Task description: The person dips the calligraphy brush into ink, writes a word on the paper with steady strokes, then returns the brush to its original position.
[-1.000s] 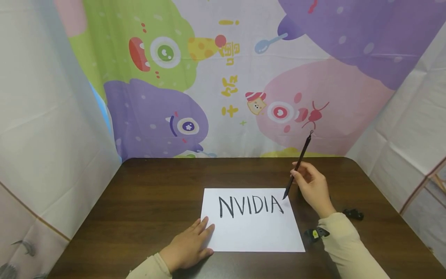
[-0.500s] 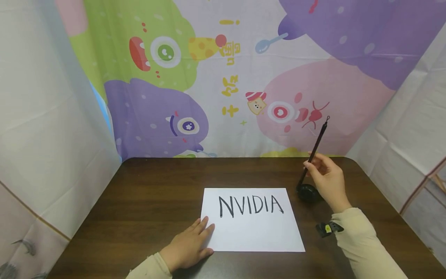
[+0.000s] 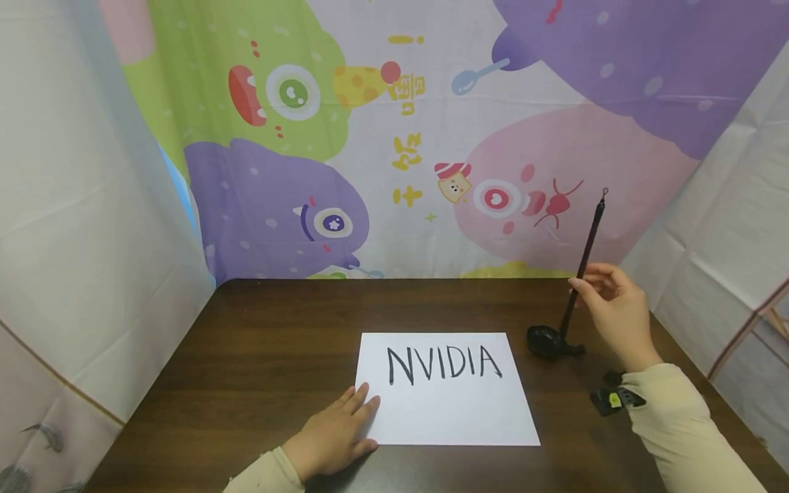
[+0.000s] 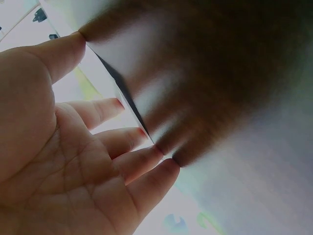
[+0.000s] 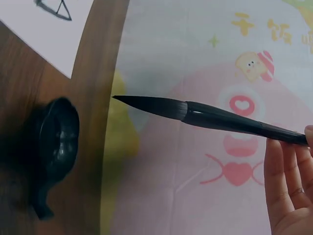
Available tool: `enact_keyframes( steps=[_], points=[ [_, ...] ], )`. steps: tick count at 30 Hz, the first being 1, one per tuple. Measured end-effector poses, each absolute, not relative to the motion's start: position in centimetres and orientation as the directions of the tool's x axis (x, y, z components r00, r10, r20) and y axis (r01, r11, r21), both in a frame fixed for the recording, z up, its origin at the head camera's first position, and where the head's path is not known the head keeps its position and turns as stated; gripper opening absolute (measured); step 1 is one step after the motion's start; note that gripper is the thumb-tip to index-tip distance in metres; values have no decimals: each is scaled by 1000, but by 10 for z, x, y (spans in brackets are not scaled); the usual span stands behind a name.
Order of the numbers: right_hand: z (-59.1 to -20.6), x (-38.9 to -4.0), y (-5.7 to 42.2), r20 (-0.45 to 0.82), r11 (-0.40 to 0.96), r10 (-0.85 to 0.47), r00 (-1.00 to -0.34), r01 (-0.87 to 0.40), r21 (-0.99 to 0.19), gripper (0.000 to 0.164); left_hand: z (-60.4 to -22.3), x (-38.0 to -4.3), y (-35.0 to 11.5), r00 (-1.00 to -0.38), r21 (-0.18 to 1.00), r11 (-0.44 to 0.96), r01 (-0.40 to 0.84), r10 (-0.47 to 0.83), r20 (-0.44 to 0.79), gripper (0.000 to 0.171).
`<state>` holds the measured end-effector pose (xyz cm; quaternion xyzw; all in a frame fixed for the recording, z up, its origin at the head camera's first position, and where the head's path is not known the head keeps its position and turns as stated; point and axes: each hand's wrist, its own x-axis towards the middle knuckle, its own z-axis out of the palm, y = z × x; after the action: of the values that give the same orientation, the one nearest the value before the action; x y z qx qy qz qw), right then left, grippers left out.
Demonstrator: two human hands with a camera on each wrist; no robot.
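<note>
My right hand (image 3: 619, 311) pinches a dark calligraphy brush (image 3: 587, 257) by its handle, tip downward. In the right wrist view the brush's black bristles (image 5: 151, 106) come to a point in the air, apart from the black ink dish (image 5: 63, 139). That dish (image 3: 545, 341) sits on the table right of a white sheet of paper (image 3: 453, 418), which bears "NVIDIA" in black brush letters. Straight and spread, the fingers of my left hand (image 3: 335, 431) rest on the sheet's left edge. The left wrist view shows that palm (image 4: 68, 152) with fingertips at the paper edge (image 4: 122, 95).
The dark wooden table (image 3: 259, 342) reaches back to a cartoon-printed curtain (image 3: 394, 239). White cloth (image 3: 92, 171) hangs at both sides. A black strap with a small device (image 3: 616, 399) is on my right wrist, and a small black object (image 3: 613, 378) shows beside it.
My right hand has carried the brush rightward from the paper's top right corner, past the ink dish, which now shows more fully. The left hand and the sheet have stayed put.
</note>
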<state>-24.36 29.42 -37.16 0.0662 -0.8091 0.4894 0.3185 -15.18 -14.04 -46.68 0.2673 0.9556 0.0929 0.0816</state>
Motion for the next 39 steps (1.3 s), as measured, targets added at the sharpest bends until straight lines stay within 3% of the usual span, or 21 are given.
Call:
enact_keyframes(
  steps=[9,20,25,26,31,39],
  points=[
    [-371,-238,322,502,510,223,-836,-339,-791,14,-467,-152,-139,-844,214,843,494,524,-115,67],
    [-389,-241,364,392,429,270,-880,-254,-867,22,-467,-153,-139,-841,207,839,504,531,-105,67],
    [-396,-236,377,339,469,307,-889,-168,-867,8,-466,-154,-139,-839,207,838,505,532,-109,67],
    [-398,-235,379,329,489,308,-893,-148,-860,9,-466,-154,-139,-839,208,839,503,532,-112,67],
    [-411,-234,389,326,577,306,-894,-98,-811,46,-466,-153,-140,-838,208,838,505,533,-113,67],
    [-435,-233,402,258,627,309,-915,-8,-779,50,-467,-152,-140,-838,200,838,507,534,-112,67]
  ],
)
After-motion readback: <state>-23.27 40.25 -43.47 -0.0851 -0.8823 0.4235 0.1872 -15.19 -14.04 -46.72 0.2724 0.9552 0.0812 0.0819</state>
